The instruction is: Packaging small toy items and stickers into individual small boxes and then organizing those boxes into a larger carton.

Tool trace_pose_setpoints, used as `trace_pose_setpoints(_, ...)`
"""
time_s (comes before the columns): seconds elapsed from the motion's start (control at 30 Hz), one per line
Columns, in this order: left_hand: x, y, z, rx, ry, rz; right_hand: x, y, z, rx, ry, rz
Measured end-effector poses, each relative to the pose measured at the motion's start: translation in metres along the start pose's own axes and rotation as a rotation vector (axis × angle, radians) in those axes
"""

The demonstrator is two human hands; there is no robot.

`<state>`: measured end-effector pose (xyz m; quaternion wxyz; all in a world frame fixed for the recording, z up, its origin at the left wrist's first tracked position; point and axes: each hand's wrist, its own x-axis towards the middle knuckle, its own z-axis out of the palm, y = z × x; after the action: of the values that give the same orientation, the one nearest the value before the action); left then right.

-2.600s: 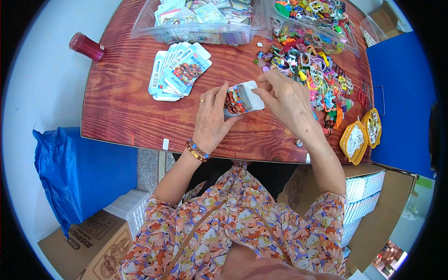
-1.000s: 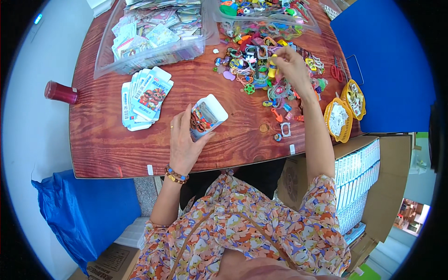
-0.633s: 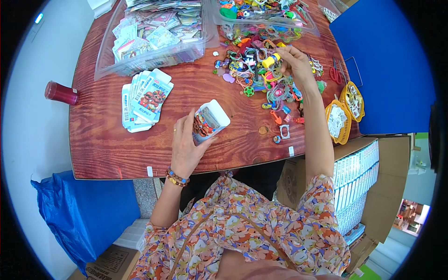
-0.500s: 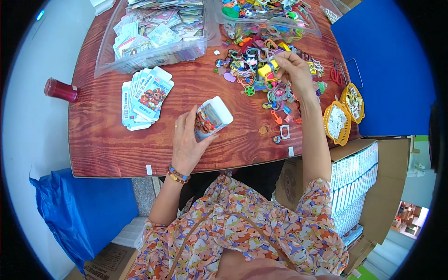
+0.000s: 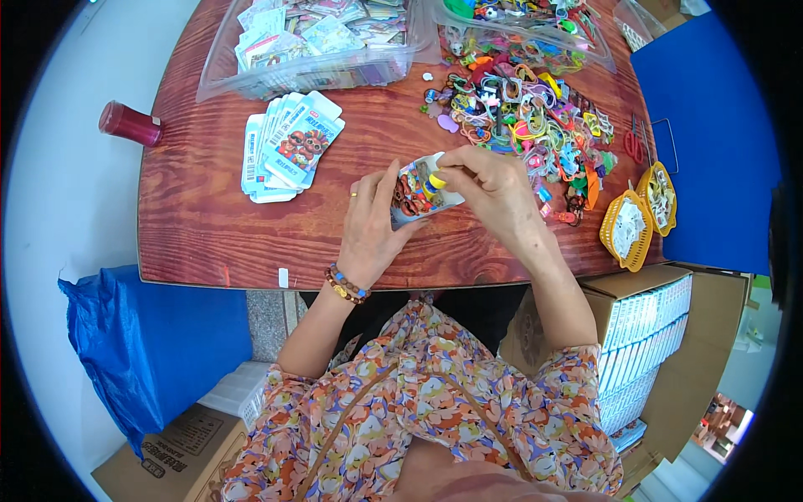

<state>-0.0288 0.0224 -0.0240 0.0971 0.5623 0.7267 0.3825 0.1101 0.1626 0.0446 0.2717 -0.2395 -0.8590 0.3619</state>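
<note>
My left hand (image 5: 370, 219) is wrapped round a small printed carton (image 5: 409, 197), held tilted above the near middle of the table with its open end up and to the right. At that open end, my right hand (image 5: 492, 186) pinches a small yellow toy (image 5: 436, 181), partly inside the carton; its exact kind is hidden by the fingers. Beyond the right hand spreads a heap of small colourful plastic trinkets and bands (image 5: 535, 105). A fanned stack of flat blue-and-white cartons (image 5: 293, 151) lies to the left.
Two clear bins stand at the back: one of printed packets (image 5: 368, 65), one of small toys (image 5: 552, 42). To the right are red scissors (image 5: 633, 148) and yellow baskets (image 5: 615, 243) of white pieces. A red jar (image 5: 131, 124) sits left. An open box of cartons (image 5: 644, 335) stands below right.
My right hand has brought the yellow toy from the trinket heap left and nearer, to the carton's open end. The whole view has shifted somewhat; the left hand still holds the carton.
</note>
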Motion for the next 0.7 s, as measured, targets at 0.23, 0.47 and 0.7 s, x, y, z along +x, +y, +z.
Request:
trace_pose_setpoints(0.23, -0.004, 0.006, 0.004, -0.041, 0.007, -0.016, 0.008, -0.006, 0.007, -0.282, -0.212, 0.080)
trace_pose_setpoints(0.47, -0.003, 0.008, 0.009, -0.078, -0.007, -0.068, 0.011, 0.002, -0.001, -0.264, -0.174, -0.046)
trace_pose_setpoints(0.7, -0.004, 0.002, -0.007, -0.241, 0.002, -0.256, 0.013, 0.064, -0.055, -0.358, 0.193, 0.176)
